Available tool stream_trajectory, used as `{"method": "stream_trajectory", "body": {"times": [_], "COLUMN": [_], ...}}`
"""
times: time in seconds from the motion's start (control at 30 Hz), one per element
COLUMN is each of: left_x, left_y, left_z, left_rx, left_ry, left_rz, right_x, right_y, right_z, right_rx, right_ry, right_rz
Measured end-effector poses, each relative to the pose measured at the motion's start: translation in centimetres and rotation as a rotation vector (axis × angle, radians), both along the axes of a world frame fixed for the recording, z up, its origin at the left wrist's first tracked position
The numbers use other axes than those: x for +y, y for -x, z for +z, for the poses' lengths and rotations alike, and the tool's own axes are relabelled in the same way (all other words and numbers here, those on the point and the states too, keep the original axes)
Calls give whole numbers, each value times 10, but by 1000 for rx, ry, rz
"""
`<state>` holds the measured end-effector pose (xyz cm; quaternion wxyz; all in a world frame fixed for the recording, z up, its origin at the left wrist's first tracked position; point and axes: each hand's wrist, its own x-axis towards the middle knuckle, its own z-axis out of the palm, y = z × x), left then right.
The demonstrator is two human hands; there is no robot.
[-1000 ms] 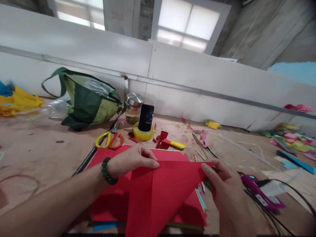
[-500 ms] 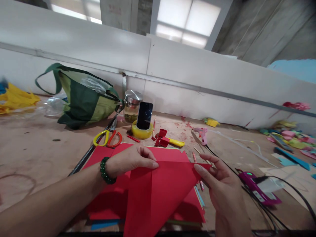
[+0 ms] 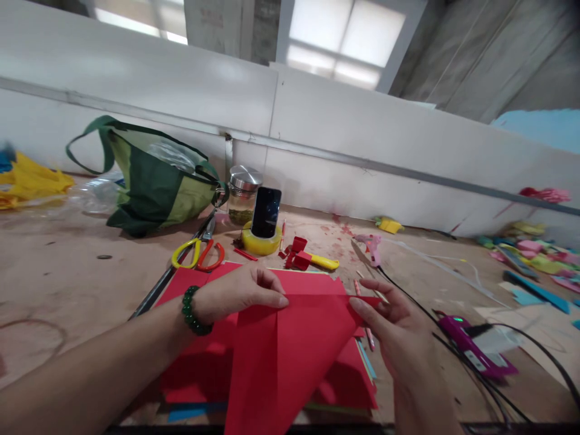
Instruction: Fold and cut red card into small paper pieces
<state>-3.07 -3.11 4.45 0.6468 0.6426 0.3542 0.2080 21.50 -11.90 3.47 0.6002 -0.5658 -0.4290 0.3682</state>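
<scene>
Pinching the top edge of a folded red sheet point(image 3: 299, 356) with thumb and bent forefinger of the left hand point(image 3: 244, 290), on a forearm slanting in from lower left. Pinching its right corner with the right hand point(image 3: 403, 335), raised from below. Held over a stack of red sheets point(image 3: 194, 374), partly hiding it. Cut off at the sheet's lower end. Impossible to make out: fingertips behind the paper.

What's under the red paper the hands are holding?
Beneath the held paper is a red paper pile, with blue paper poking out at its near edge. The pile's middle is covered, so I can't see what's there.
</scene>
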Motion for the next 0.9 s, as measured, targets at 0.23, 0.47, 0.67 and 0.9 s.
{"method": "stream_trajectory", "body": {"times": [0.23,0.47,0.67,0.9], "left_x": [24,40,39,33], "left_y": [9,9,8,5], "left_z": [-12,-37,-41,-37], "left_rx": [283,474,574,683], "left_ry": [-213,-342,-414,-548], "left_rz": [-175,-168,-170,-174], "right_x": [42,62,65,65], "right_y": [-6,-5,-10,-6], "right_z": [-8,-35,-47,-49], "right_rx": [-241,-268,-397,-673], "right_ry": [324,528,478,346], "right_rz": [317,454,390,353]}}
